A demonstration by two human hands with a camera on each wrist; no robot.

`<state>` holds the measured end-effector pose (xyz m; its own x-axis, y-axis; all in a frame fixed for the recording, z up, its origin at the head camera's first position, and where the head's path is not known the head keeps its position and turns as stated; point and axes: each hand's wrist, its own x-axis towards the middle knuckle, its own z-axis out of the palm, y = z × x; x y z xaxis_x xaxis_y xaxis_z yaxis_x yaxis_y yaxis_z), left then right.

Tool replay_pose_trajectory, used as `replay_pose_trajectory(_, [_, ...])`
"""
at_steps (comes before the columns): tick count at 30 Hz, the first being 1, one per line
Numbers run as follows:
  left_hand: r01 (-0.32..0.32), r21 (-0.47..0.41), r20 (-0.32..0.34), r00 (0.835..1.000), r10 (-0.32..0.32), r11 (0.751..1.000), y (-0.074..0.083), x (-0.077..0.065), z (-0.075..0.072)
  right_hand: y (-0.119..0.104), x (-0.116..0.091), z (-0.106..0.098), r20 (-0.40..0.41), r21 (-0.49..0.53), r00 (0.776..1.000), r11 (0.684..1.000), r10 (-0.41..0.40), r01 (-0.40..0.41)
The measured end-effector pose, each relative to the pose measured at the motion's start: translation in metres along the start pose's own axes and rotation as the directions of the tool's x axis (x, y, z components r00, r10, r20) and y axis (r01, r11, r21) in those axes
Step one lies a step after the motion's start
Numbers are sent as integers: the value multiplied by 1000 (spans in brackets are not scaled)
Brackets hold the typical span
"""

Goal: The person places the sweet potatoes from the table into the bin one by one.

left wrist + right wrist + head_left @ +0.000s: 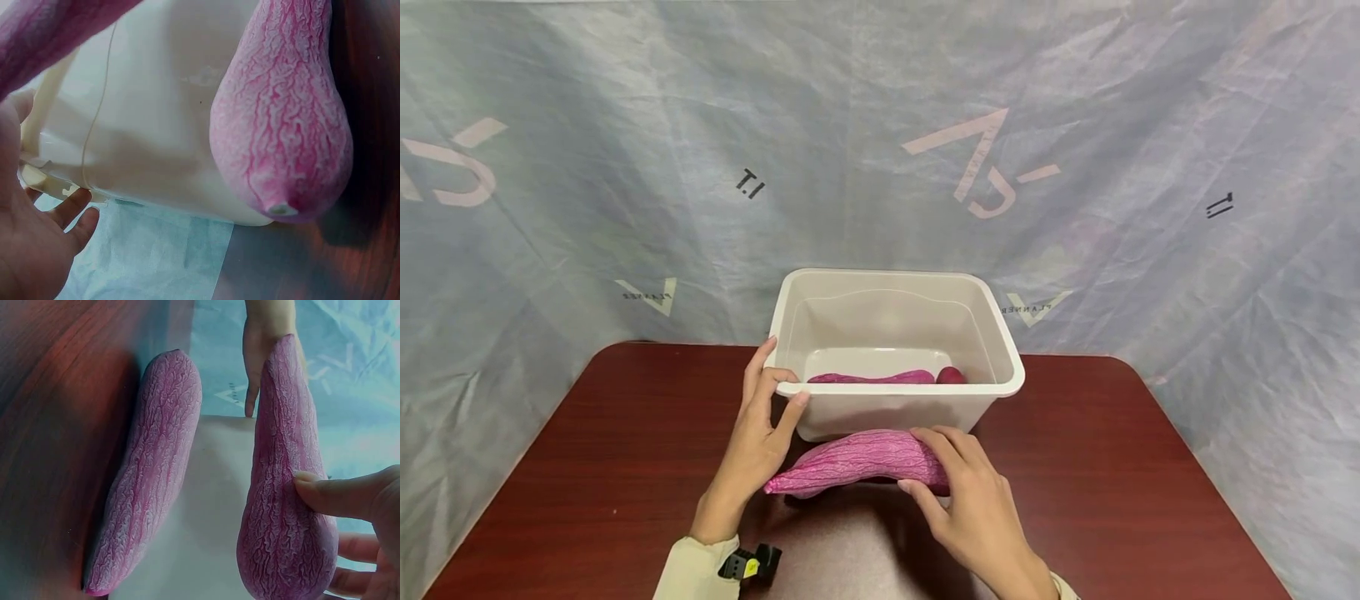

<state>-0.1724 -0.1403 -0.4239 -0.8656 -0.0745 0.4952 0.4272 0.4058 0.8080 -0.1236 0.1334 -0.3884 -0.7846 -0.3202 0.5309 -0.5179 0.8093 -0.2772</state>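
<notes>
My right hand (981, 504) holds a pink, wrinkled gourd (861, 460) by its thicker end, in front of the white plastic bin (895, 389). The thumb lies across its side in the right wrist view. The narrow tip points left, close to my left wrist. A second pink gourd (150, 469) lies on the table along the bin's front wall, mostly covered by the held one in the head view. My left hand (754, 446) grips the bin's front left corner, thumb outside, fingers over the rim. Inside, a pink gourd (880, 378) and a dark red round thing (951, 376) show, partly hidden by the front rim.
The bin stands near the back edge of a dark red-brown wooden table (1090, 467). Grey printed sheeting (850, 150) hangs behind and on both sides. A black strap device (751, 565) sits at my left cuff.
</notes>
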Motion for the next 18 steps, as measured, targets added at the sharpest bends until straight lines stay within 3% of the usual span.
replay_pose_trajectory(12, [-33, 30, -31, 999, 34, 999, 0, 1, 2, -4, 9, -14, -74, 21, 995, 998, -63, 65])
replay_pose_trajectory(18, [4, -8, 3, 1000, -4, 1000, 0, 0, 1, -8, 20, -20, -124, 45, 987, 993, -99, 105])
